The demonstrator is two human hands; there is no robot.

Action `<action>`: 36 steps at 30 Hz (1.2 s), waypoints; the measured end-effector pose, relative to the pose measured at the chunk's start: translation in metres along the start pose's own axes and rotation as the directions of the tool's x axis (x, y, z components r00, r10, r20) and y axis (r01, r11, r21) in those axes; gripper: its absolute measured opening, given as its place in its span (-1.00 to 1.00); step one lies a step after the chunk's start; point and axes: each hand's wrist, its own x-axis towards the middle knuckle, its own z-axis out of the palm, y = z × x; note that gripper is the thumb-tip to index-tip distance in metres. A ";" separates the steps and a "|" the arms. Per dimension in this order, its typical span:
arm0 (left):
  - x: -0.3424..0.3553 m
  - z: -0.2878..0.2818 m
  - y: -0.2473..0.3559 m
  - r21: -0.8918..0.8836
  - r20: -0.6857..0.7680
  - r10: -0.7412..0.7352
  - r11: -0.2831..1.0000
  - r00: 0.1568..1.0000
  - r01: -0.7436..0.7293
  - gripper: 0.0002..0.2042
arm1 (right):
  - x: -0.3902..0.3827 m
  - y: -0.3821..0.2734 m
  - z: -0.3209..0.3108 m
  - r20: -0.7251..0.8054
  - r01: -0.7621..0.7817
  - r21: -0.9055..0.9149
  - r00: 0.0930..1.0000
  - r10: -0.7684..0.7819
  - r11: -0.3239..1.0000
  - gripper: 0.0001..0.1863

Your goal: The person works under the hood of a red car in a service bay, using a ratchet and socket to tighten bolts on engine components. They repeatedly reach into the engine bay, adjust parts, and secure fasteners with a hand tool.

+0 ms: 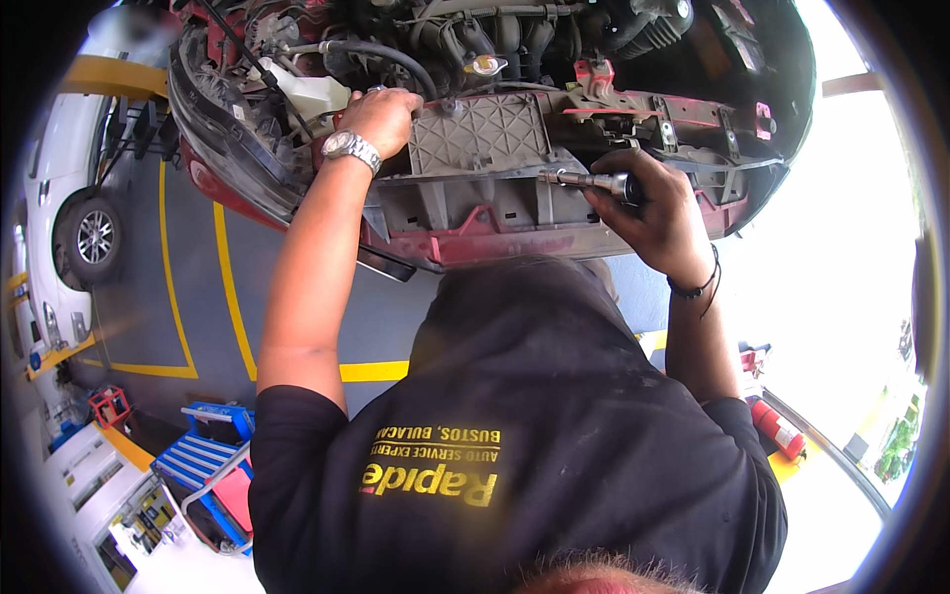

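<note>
At the front of a car's engine bay, my right hand (658, 203) is closed round a socket wrench (584, 179). Its chrome shaft points left, and the tip lies over the front edge of a dark ribbed plastic panel (480, 136). Whether the tip sits on a fastener is too small to tell. To the left, my left hand (381, 121), with a metal watch (351, 148) on the wrist, rests at the panel's left end with curled fingers. What those fingers hold, if anything, is hidden. Just beyond it stands a whitish plastic reservoir (312, 94).
The red front crossmember (475, 233) runs below my hands. Behind the panel are a yellowish radiator cap (485, 65), a black hose (391, 59) and a red latch bracket (594, 79). A blue tool cart (213, 465) stands at left; a fire extinguisher (777, 428) at right.
</note>
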 end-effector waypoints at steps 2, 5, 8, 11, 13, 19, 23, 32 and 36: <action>0.001 0.000 -0.003 -0.005 -0.019 0.006 1.000 1.000 -0.006 -0.74 | 0.011 -0.002 -0.002 0.005 0.066 -0.026 0.998 -0.065 0.998 -0.65; 0.007 0.001 -0.006 0.008 0.012 -0.070 0.998 0.997 0.070 -0.75 | 0.038 -0.002 -0.001 0.061 0.111 0.016 0.992 -0.112 0.994 -0.65; 0.006 0.004 -0.004 -0.024 0.022 -0.033 0.999 0.999 0.033 -0.74 | 0.084 0.001 0.013 0.147 0.297 -0.020 0.945 -0.291 0.955 -0.66; 0.002 0.003 -0.006 0.022 -0.004 0.035 0.999 0.999 -0.035 -0.71 | 0.140 -0.001 0.050 0.251 0.426 -0.159 0.890 -0.380 0.891 -0.63; -0.006 0.002 -0.011 -0.040 -0.216 0.042 0.998 0.975 -0.052 -0.69 | 0.172 -0.003 0.079 0.354 0.492 -0.214 0.845 -0.402 0.844 -0.60; -0.033 0.001 -0.029 -0.519 -0.445 -0.220 0.853 0.868 -0.050 -0.53 | 0.219 -0.008 0.133 0.473 0.526 -0.312 0.808 -0.351 0.791 -0.55; -0.035 0.009 -0.027 -0.574 -0.480 -0.195 0.807 0.855 -0.139 -0.43 | 0.229 -0.017 0.137 0.527 0.590 -0.296 0.757 -0.387 0.751 -0.55; -0.021 0.024 -0.024 -0.420 -0.545 -0.158 0.901 0.824 -0.105 -0.20 | 0.224 -0.022 0.145 0.533 0.439 -0.438 0.829 -0.167 0.785 -0.51; -0.020 0.022 -0.028 -0.416 -0.444 -0.143 0.907 0.884 -0.062 -0.10 | 0.225 -0.017 0.145 0.555 0.580 -0.350 0.761 -0.335 0.736 -0.50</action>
